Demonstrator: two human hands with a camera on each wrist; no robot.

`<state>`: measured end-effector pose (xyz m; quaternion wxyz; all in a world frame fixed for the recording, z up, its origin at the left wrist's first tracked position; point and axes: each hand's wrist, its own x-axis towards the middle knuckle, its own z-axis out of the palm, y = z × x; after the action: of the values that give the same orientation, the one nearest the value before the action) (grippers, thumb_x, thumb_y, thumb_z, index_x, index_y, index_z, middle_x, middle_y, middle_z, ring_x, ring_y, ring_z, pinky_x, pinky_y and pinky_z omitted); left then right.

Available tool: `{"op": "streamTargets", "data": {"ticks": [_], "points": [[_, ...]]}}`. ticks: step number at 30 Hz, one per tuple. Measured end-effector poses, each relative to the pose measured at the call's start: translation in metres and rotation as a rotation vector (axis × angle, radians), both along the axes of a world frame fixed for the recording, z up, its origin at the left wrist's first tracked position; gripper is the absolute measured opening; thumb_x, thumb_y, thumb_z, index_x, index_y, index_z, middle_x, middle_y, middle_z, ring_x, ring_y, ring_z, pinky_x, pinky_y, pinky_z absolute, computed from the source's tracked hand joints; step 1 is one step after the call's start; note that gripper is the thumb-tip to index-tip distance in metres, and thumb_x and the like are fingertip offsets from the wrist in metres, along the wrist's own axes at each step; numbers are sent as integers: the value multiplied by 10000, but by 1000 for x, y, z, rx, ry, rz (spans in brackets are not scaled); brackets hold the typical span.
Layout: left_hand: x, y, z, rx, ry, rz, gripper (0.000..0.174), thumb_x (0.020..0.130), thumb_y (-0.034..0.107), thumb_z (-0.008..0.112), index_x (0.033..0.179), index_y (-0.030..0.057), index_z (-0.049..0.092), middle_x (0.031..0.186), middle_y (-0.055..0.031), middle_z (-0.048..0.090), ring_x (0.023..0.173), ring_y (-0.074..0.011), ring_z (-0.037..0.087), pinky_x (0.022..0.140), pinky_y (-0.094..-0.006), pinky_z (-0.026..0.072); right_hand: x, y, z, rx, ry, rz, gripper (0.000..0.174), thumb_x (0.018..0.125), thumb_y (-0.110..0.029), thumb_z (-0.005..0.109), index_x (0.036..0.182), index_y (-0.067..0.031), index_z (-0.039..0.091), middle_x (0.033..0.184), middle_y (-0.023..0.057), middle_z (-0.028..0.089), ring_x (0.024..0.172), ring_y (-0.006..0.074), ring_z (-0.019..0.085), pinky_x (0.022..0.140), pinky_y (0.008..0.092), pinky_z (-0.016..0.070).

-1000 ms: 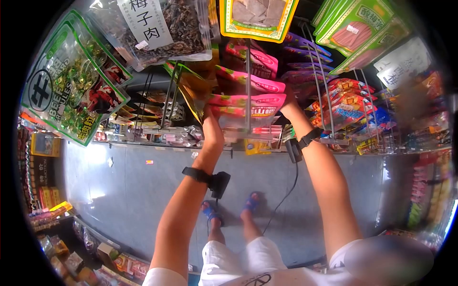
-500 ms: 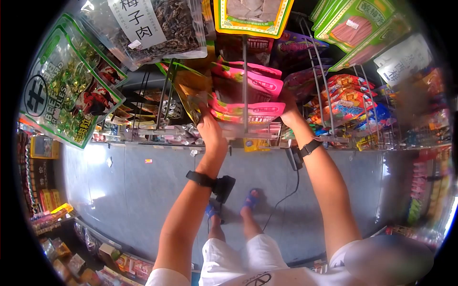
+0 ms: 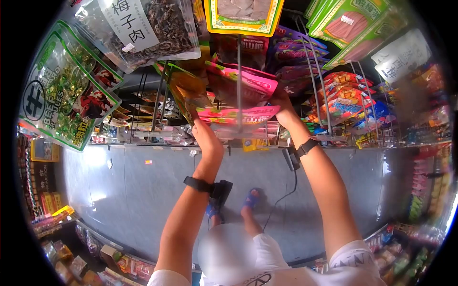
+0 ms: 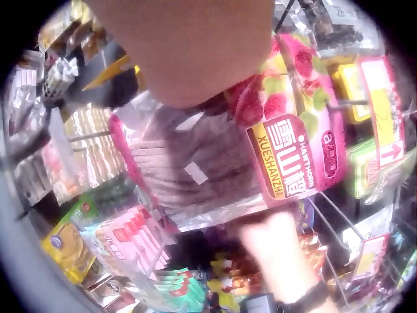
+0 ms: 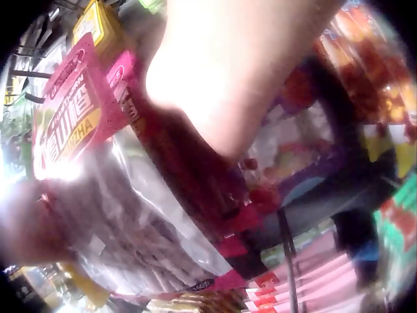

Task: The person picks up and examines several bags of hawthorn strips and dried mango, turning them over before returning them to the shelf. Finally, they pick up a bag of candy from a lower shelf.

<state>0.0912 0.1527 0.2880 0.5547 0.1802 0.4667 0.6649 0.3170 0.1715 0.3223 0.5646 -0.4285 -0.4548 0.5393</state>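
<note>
Left hand (image 3: 208,139): at the left edge of the front pink pouch (image 3: 219,114), below the gold pouch (image 3: 187,88).
Right hand (image 3: 287,117): at the right edge of the same front pink pouch, reaching up from below.
Finger state: whether my fingers are spread or pinching the packaging, I cannot tell for either hand; they run out of sight among the pouches.
Wrist fittings: a left strap (image 3: 197,184) and a right strap (image 3: 307,148), both black, each beside a dark camera unit.
Front pink pouch position: between my two hands. In the left wrist view, its face carries printed red berries, the words XUESHANZHA and HAWTHORN, and a clear window over dark strips.
Sticker (image 4: 195,173): small, white, on the clear window.
Second pink pouch (image 3: 226,81): behind the front one, near it.
Metal rod (image 3: 239,66): in the head view, crosses the middle of the pink pouches.
Purple pouches (image 3: 296,51): beyond my right hand, to its right.
Red snack packs (image 3: 341,97): farther right, behind a wire.
Upper row: clear dried-food bag (image 3: 176,28) at left, yellow-framed pack (image 3: 243,10) at centre, green packs (image 3: 350,35) at right.
Beef granules bag (image 3: 71,90): far left, green-edged.
Floor (image 3: 133,190): grey, with my blue sandals (image 3: 250,198) on it.
</note>
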Motion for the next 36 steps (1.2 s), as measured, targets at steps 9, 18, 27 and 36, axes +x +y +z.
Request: {"op": "streamTargets", "data": {"ticks": [9, 18, 27, 36], "points": [[-6, -9, -17, -23, 111, 14, 334, 1003, 350, 419, 1099, 58, 551, 1082, -49, 613, 953, -156, 593, 800, -312, 486, 0, 21, -12, -79, -51, -112, 304, 895, -107, 515, 1168, -35, 626, 1074, 59, 670, 964, 135, 590, 853, 289, 468], [-2, -25, 3, 97, 96, 43, 489, 1028, 427, 371, 1100, -13, 571, 1085, -69, 580, 967, -145, 509, 905, -288, 388, 3, 42, -39, -37, -91, -219, 282, 861, -60, 487, 1099, -59, 638, 920, 33, 649, 813, 125, 573, 729, 286, 459], [-10, -68, 20, 331, 429, -87, 415, 1043, 320, 340, 1158, -22, 547, 1118, -94, 589, 1049, -172, 544, 949, -287, 403, 4, 48, -28, -76, 9, -218, 324, 896, -92, 516, 1197, -95, 637, 897, 25, 669, 652, 90, 522, 573, 265, 414], [-19, -85, 27, 470, 526, -166, 322, 980, 117, 511, 1266, -29, 490, 1201, -120, 562, 1179, -207, 500, 1052, -362, 338, 5, -2, -26, -58, -355, -515, 254, 946, -188, 559, 1130, -13, 576, 973, 60, 646, 818, 139, 580, 763, 290, 465]]}}
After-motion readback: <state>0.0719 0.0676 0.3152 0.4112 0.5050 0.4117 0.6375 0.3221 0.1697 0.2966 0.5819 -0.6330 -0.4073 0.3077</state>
